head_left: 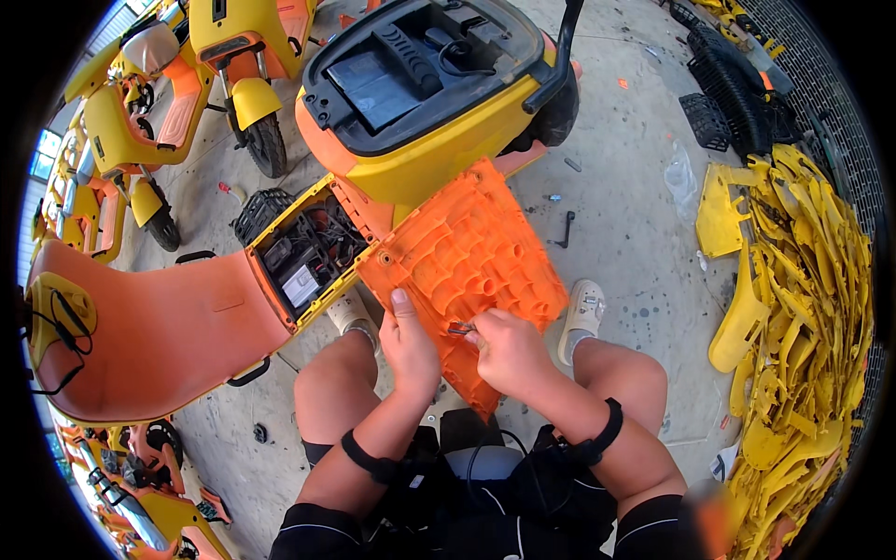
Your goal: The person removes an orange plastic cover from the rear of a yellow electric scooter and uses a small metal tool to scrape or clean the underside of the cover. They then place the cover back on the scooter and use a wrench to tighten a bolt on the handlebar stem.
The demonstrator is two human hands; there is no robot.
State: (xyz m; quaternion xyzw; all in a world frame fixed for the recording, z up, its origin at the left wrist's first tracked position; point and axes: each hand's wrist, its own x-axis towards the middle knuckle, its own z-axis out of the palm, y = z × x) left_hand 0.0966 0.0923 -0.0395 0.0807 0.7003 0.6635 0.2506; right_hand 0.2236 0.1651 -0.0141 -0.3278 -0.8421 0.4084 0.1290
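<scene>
gripping a partly hidden dark piece [458, 329]

Black armbands [366, 457], white-piped black sleeves [314, 532] and cream clogs [587, 299] are worn.

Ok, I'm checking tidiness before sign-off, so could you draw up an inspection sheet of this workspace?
Surface: grey floor, stained, with small loose parts.
Job's things: orange panel, ribbed face up, held beside a scooter with an open compartment.
Clutter: heap of yellow panels at right; clear plastic bag on the floor.
Hands: left hand grips the panel's edge; right hand pinches a small dark object.
Cables: dark wiring in the compartment; black cables at far left.
Surroundings: yellow-and-orange scooters at left; patterned wall at far right.
</scene>
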